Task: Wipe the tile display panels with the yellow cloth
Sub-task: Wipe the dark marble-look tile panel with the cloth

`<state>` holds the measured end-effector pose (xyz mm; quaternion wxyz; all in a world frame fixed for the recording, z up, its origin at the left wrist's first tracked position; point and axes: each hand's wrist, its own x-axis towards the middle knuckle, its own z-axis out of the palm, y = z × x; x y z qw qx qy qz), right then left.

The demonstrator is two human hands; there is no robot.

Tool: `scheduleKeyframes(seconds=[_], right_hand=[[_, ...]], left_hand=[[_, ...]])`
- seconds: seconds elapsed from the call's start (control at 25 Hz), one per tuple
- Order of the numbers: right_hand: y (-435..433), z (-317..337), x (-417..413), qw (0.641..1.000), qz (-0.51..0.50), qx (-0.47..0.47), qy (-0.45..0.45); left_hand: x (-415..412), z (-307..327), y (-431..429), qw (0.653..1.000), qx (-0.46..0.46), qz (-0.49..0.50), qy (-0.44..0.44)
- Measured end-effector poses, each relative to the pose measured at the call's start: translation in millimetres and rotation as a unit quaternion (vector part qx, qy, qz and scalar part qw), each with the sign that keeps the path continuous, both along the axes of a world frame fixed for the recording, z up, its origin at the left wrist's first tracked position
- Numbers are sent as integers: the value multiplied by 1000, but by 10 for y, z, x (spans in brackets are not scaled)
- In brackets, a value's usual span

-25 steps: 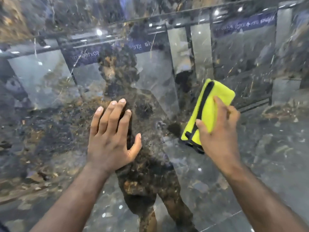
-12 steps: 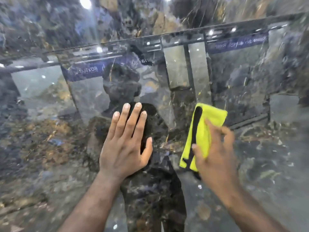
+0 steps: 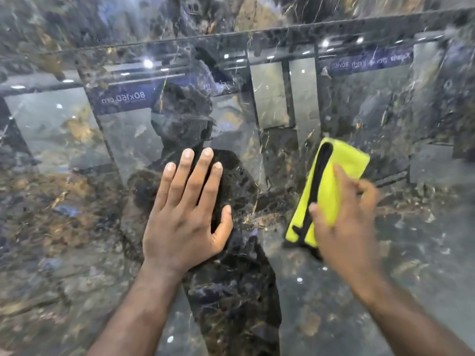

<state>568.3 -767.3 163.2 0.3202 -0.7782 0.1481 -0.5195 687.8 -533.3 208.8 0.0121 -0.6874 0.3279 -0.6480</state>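
A glossy dark marble tile display panel (image 3: pixel 77 240) fills the whole view and mirrors the showroom. My left hand (image 3: pixel 185 214) lies flat on it at the centre, fingers straight and together. To its right, my right hand (image 3: pixel 341 227) presses a folded yellow cloth (image 3: pixel 336 173) with a black edge strip against the panel, thumb and fingers curled over the cloth's lower part. The cloth's upper half sticks out above the hand; the hand is slightly blurred.
A dark seam (image 3: pixel 257 34) runs across the top where another marble panel begins. Reflections show a person's silhouette (image 3: pixel 231 291), ceiling lights and blue signs (image 3: pixel 120 98) reading 80x160 cm mirrored.
The view has shifted, so both hands sit lower in frame than a second ago. My right hand with the cloth has slid slightly leftward on the panel; my left hand stays flat.
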Motion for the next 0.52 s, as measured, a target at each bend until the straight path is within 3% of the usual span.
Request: scheduleKeyframes(seconds=[0.12,0.28,0.4,0.52], right_hand=[[455,22,-34,996,72,-57,19],[114,643,186,998,20,-48,-37],[-128,255,99,998,-40,45,-23],[403,-268,-46,997,-2,67,27]], left_hand=[[-19,2,-3,1000,2,-10,0],[-28,9,13,1000,0,-18,16],[-30,16,13,999,-4,-28,21],[-27,25,16,999,-1,-36,31]])
